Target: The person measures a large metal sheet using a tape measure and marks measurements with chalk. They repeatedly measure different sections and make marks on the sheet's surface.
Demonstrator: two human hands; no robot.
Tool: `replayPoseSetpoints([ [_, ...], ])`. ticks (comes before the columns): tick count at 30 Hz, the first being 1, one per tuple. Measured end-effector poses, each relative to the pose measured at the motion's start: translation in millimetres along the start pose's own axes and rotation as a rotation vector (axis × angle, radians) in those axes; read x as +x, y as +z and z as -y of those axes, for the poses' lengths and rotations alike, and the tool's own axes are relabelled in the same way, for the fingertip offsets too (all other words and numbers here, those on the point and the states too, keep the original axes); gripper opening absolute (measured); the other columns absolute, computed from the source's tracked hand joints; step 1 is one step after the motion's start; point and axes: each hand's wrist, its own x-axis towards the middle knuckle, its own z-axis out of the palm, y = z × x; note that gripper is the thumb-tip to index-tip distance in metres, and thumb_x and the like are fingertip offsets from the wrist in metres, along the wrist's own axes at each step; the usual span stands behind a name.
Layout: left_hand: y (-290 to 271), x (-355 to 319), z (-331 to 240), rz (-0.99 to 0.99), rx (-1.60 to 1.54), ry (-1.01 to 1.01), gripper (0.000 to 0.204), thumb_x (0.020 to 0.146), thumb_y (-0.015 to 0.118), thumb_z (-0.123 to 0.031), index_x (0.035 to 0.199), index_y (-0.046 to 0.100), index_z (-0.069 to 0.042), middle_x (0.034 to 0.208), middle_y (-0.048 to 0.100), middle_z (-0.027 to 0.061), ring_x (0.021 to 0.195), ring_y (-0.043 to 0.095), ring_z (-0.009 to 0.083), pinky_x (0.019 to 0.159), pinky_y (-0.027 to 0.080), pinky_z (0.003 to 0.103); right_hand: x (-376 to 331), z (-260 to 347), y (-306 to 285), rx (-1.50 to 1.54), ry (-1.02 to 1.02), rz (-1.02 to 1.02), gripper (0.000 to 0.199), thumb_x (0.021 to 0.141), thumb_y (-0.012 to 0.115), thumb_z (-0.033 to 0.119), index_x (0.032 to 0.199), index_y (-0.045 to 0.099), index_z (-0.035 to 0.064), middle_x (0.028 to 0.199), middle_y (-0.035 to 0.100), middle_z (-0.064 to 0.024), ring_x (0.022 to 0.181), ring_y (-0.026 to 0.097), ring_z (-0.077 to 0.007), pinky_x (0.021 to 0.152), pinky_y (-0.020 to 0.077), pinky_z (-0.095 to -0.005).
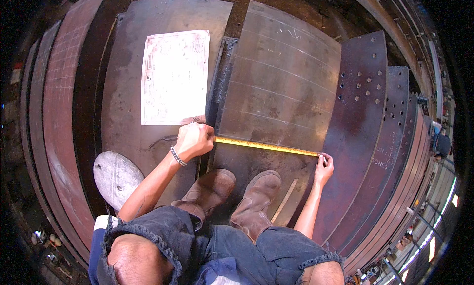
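Steel plate (276, 87) underfoot, workshop; both hands' grip clenched on yellow tape measure (266, 146)

tape measure case (200, 132): hidden inside the closed left hand (193, 141), only the yellow blade shows; blade's right end: covered by the fingertips of the right hand (323, 167); paper drawing (174, 76): print blurred, too small to read; near part of the steel plate (276, 87): hidden under two brown boots (232, 193); round metal disc (116, 179), near left: partly behind the left forearm; small items at far right and near left rim: too dark and small to tell
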Motion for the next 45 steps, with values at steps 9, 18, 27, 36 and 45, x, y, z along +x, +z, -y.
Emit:
replayPoseSetpoints([
  [9,3,1,4,0.012,0.014,0.003,0.023,0.080,0.063,-0.029,0.090,0.073,-0.011,0.079,0.069,0.0174,0.078,0.067,0.0336,0.072,0.052,0.044,-1,10,-2,0.002,0.055,0.006,0.013,0.091,0.062,0.015,0.096,0.064,0.0035,0.083,0.064,-0.0009,0.074,0.055,-0.0085,0.067,0.0434,-0.0248],
  [18,-2,0,-3,0.009,0.003,-0.014,0.023,0.075,0.060,-0.022,0.087,0.074,-0.008,0.080,0.069,0.0183,0.079,0.068,0.0314,0.074,0.053,0.041,-2,19,-4,0.013,0.144,0.032,0.013,0.091,0.062,0.014,0.096,0.064,0.0026,0.087,0.066,-0.0033,0.084,0.061,-0.0113,0.076,0.0477,-0.0268],
  [27,5,-1,7,-0.018,0.016,0.016,0.021,0.079,0.062,-0.028,0.086,0.073,-0.011,0.078,0.068,0.0161,0.078,0.067,0.0335,0.072,0.052,0.043,-4,22,-1,0.005,0.156,0.036,0.013,0.091,0.061,0.012,0.097,0.064,0.0017,0.089,0.068,-0.0059,0.087,0.065,-0.0133,0.079,0.0492,-0.0279],
  [36,1,0,5,0.004,0.040,0.004,0.022,0.080,0.062,-0.030,0.088,0.073,-0.013,0.081,0.070,0.0148,0.080,0.067,0.0324,0.074,0.053,0.043,-3,19,-2,-0.019,0.155,0.031,0.014,0.090,0.062,0.015,0.097,0.065,0.0031,0.088,0.068,-0.0048,0.084,0.064,-0.0124,0.076,0.0495,-0.0276],
  [45,-5,1,-7,0.031,0.008,-0.035,0.021,0.076,0.062,-0.024,0.085,0.074,-0.009,0.079,0.069,0.0172,0.079,0.068,0.0315,0.072,0.053,0.041,0,4,0,0.029,-0.014,-0.015,0.012,0.092,0.061,0.014,0.098,0.064,0.0042,0.081,0.062,0.0031,0.063,0.048,-0.0036,0.052,0.0373,-0.0200],
])
